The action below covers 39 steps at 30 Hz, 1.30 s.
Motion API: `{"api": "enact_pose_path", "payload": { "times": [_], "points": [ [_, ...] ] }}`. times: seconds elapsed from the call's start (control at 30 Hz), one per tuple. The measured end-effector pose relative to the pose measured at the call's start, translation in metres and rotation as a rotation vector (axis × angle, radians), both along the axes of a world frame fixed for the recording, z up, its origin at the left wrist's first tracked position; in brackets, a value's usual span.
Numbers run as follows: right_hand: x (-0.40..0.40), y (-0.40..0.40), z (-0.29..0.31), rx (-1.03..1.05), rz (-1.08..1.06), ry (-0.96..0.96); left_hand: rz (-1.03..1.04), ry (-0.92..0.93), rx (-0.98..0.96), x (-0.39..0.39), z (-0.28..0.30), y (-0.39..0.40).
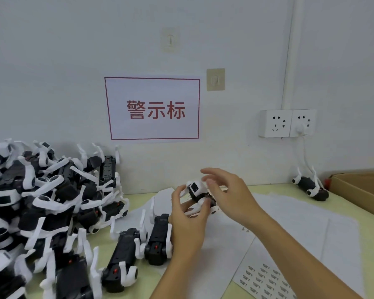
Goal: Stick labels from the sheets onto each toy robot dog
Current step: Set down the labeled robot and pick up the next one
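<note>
The left hand curls round a toy dog held above the table, just right of the two dogs lying belly-up. The right hand hovers at the dog's far side, fingers loosely spread; whether it carries a label I cannot tell. Motion blur suggests haste, so a label could go on crooked or fold onto itself. Right of the held dog lies the sheet; the pile sits well left.
</note>
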State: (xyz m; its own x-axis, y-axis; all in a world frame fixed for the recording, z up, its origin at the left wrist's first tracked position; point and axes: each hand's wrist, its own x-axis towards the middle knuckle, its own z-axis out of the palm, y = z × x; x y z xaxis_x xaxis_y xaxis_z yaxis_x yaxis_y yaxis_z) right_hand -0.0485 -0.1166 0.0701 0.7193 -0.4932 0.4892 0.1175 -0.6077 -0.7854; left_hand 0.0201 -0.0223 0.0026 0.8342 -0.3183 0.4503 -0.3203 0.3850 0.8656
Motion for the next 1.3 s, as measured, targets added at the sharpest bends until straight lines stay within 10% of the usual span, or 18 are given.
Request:
{"api": "enact_pose_path", "payload": {
  "times": [0.63, 1.1, 1.3],
  "points": [
    [-0.029, -0.06, -0.034, 0.347, 0.053, 0.069, 0.018, 0.114, 0.128, 0.001, -0.002, -0.007],
    [-0.016, -0.052, -0.044, 0.15, 0.026, 0.163, 0.266, -0.635, 0.806, -0.005, -0.011, -0.009],
    [-0.021, -0.061, -0.061, 0.298, -0.035, 0.1, 0.274, -0.67, 0.968, -0.003, -0.014, -0.011]
  ]
}}
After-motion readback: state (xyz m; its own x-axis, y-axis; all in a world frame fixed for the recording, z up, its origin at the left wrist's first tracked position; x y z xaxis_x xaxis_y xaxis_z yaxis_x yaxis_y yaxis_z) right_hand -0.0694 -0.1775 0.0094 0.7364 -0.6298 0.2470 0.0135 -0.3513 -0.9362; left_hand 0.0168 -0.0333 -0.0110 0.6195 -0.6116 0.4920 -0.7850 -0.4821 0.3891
